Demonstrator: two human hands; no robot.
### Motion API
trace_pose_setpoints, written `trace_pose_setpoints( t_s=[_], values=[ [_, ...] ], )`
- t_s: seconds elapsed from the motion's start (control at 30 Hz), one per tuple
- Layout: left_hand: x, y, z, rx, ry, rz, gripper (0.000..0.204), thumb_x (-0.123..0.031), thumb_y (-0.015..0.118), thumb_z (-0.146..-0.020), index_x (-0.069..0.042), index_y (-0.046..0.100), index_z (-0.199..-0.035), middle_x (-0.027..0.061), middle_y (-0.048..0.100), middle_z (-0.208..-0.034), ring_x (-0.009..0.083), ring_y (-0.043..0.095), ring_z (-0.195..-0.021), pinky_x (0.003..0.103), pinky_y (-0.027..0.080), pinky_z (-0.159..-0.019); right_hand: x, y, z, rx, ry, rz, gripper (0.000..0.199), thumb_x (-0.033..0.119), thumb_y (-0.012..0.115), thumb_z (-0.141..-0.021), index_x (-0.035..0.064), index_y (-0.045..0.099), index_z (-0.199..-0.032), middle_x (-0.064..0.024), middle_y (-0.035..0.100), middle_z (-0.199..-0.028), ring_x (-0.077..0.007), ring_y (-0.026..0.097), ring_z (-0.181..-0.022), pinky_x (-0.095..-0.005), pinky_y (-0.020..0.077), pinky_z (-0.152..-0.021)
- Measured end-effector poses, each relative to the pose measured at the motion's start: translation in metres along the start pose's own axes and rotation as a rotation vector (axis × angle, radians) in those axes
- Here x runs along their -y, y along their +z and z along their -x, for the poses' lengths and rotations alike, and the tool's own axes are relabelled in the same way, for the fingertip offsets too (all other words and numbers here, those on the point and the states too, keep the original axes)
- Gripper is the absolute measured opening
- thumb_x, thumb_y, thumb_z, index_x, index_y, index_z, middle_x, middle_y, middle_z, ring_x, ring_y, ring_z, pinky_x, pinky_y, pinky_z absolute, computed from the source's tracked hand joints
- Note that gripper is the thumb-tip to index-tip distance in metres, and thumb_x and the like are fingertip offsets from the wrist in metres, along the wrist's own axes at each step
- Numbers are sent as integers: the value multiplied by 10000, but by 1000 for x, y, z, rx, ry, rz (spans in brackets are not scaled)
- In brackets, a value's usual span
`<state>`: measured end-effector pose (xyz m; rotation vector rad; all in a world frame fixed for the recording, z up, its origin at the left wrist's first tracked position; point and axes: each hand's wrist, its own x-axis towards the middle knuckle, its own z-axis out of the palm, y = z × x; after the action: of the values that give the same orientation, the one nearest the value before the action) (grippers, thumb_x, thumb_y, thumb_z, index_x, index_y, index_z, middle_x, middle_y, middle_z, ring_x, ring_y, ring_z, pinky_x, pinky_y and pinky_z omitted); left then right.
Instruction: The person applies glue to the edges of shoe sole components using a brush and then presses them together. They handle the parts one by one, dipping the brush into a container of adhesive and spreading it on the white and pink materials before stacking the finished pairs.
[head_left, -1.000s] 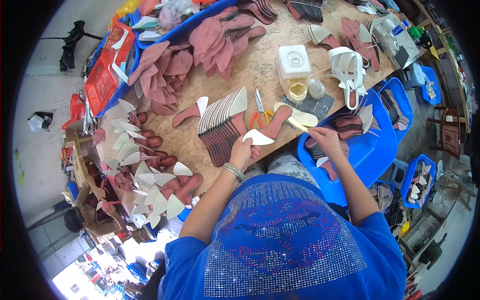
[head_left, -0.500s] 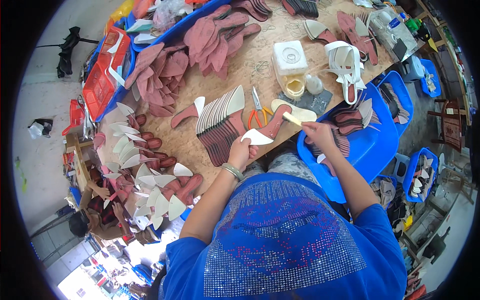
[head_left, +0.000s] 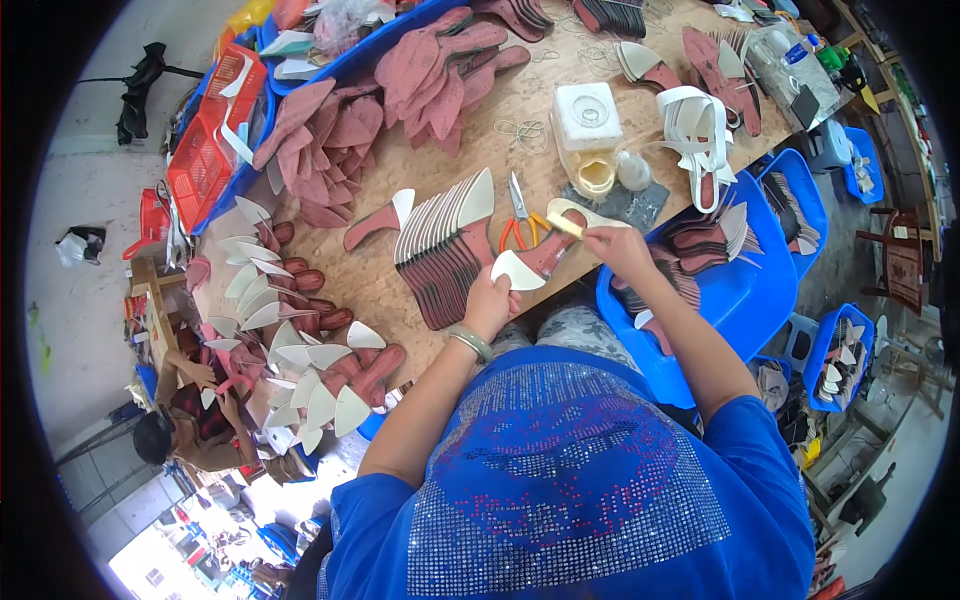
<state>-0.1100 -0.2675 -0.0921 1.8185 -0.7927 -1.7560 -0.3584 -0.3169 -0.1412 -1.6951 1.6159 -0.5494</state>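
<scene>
My left hand [head_left: 489, 306] pinches a reddish shoe insole [head_left: 545, 255] by its white pointed toe piece [head_left: 518, 270], near the table's front edge. In my right hand [head_left: 618, 252] is a pale flat brush [head_left: 566, 225], its end lying over the far end of that insole. A cream sole-shaped piece [head_left: 592, 214] lies just beyond, partly hidden by the insole and my right hand. Left of my hands stands a fanned stack of insoles [head_left: 440, 270] with white toe pieces. Orange-handled pliers [head_left: 519, 212] lie open between that stack and the insole.
A white block-shaped container [head_left: 587, 125] with a yellowed opening stands on a dark mat. White straps [head_left: 695, 130] lie right of it. Loose reddish insoles [head_left: 330, 150] pile up far left. Blue tubs [head_left: 740, 320] holding parts stand at the right. Another person [head_left: 190, 430] works at lower left.
My right hand has moved slightly left and away from me, carrying the brush farther along the insole's far end. My left hand keeps its hold, and the view has shifted a little.
</scene>
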Motion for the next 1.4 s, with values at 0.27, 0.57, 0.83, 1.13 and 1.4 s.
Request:
trace_pose_setpoints(
  t_s=[0.27,0.57,0.83,1.13,1.4],
  values=[
    [12,5,-2,-16,63,-80,263,-136,393,-896,39,498,-1062,82,583,-686,128,525,-454,272,438,-427,54,37,42,288,551,-776,192,193,681,-805,65,719,-943,-115,662,-701,-152,601,-570,-305,475,-562],
    [13,1,3,-29,11,6,279,-146,411,-905,17,493,-1116,66,575,-691,94,500,-481,238,418,-432,0,7,26,7,57,-75,192,233,653,-796,114,720,-931,-124,683,-823,-295,667,-739,-364,534,-681],
    [2,2,10,-54,-9,67,267,-154,405,-904,16,511,-1079,72,583,-695,101,528,-517,233,435,-453,-43,-8,15,-113,61,76,210,243,632,-810,104,710,-946,-165,657,-816,-330,648,-712,-389,524,-638],
    [9,-1,5,-29,-34,166,250,-160,407,-912,0,513,-1073,55,587,-705,79,520,-544,214,417,-469,-9,15,87,-18,91,-259,228,187,672,-817,56,697,-1003,-137,699,-834,-191,679,-730,-311,518,-671],
    [2,-11,22,-54,136,142,287,-179,389,-941,10,463,-1143,80,581,-697,103,523,-498,244,427,-430,40,6,86,401,584,-1200,215,160,638,-867,47,685,-1044,12,537,-565,-60,398,-408,-219,291,-380]
  ],
)
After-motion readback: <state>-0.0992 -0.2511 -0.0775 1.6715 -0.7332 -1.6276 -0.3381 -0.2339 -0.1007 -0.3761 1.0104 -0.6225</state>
